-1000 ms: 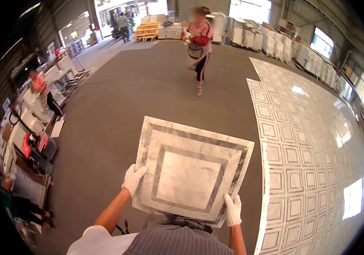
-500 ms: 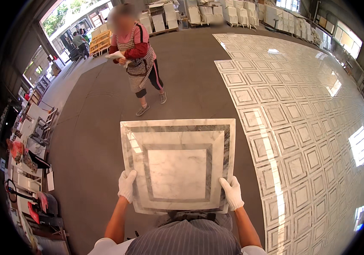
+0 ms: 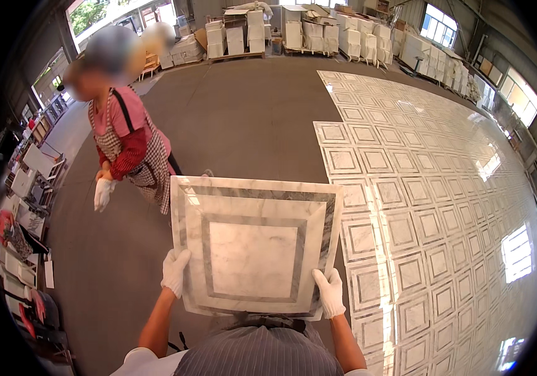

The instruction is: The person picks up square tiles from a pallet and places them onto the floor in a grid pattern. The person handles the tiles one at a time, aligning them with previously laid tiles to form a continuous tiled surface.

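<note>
Square stone-look tile [image 3: 252,260] showing pale, grey-veined, polished face; inner dark grey band framing pale middle, outer dark grey band running close to rim; light streak glinting near upper left corner; tile being held up by side edges between left hand [image 3: 175,273] and right hand [image 3: 330,294], patterned side facing up, far edge sloping slightly down rightward

One held panel [image 3: 254,257], one nearby co-worker [image 3: 131,128]

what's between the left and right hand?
Head view: one marble-patterned panel with grey bands spans the gap, held by left hand and right hand at opposite edges.
</note>
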`<state>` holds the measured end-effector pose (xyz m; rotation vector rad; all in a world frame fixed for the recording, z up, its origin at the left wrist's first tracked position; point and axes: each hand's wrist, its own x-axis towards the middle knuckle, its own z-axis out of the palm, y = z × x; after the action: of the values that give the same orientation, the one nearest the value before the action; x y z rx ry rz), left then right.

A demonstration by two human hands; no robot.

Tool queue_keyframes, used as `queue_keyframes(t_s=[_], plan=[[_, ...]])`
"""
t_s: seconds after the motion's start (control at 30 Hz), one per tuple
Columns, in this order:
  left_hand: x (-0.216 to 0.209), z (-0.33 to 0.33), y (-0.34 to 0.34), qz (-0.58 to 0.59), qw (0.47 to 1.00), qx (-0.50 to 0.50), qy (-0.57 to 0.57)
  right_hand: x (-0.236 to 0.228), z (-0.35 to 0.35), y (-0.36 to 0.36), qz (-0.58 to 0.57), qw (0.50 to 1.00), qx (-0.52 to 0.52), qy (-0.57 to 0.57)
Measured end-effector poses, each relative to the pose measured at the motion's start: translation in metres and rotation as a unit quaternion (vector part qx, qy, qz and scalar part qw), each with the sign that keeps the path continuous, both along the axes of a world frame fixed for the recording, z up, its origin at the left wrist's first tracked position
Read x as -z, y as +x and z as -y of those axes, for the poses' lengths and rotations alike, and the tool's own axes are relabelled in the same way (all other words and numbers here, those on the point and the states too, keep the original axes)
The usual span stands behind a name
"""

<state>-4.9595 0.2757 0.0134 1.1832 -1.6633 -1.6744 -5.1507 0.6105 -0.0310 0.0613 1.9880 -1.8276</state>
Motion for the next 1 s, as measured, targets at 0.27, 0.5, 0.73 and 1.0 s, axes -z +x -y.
queue_keyframes(t_s=[0.27, 0.5, 0.73, 1.0], plan=[[-0.030, 0.104, -0.217, 0.022, 0.996, 0.084, -0.020, -0.023, 0.079, -0.169, 0.037, 0.994, 0.083, -0.062], [-0.013, 0.161, -0.364, -0.015, 0.997, 0.060, 0.048, 0.002, 0.156, -0.351, 0.012, 0.999, 0.029, -0.017], [-0.009, 0.216, -0.460, -0.088, 0.973, 0.051, 0.207, -0.021, 0.223, -0.532, 0.037, 0.998, -0.036, -0.037], [-0.016, 0.301, -0.614, -0.028, 0.989, 0.025, 0.146, 0.005, 0.335, -0.700, 0.017, 0.997, -0.054, -0.057]])
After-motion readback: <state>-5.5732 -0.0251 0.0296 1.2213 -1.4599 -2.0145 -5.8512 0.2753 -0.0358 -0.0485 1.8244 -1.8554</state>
